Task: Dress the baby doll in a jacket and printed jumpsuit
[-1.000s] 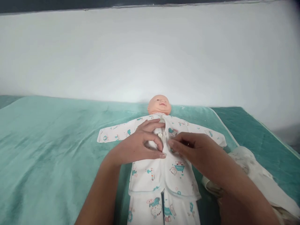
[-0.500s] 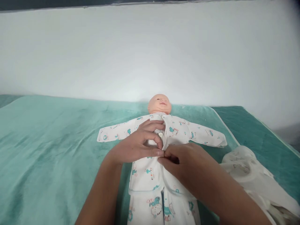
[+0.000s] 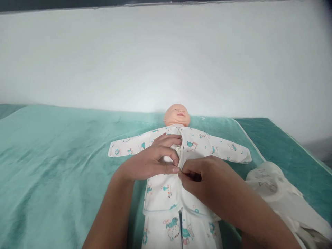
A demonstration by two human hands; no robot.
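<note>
Jacket [image 3: 159, 192] first, with the middle of its front as the centre of the clock: it lies on the doll, whose head [image 3: 177, 116] shows at 12 o'clock. The sleeves stretch out toward 10 and 2, with no doll hands showing at the cuffs. Done, as far as can be seen: the jacket is laid around the body, and its two front edges run close together from neck to hem. Left: at 12, just above the fingers, a pale button [image 3: 178, 149] lies exposed beside the edge, apparently unfastened. Whether the neck is fastened is too small to tell.

The left hand [image 3: 153, 159] comes in from 8, thumb and forefinger nearly closed on the front edge, its other fingers lying over the chest. The right hand [image 3: 202, 176], from 4, pinches the same edge with fingertips together, touching the left thumb; whether a button is in that pinch is hidden.

Trousers [image 3: 154, 233] lie at 6, tops under the hem. A white cloth [image 3: 267, 180] is heaped at 4 on the green blanket [image 3: 64, 155]. As for containers, none shows.
</note>
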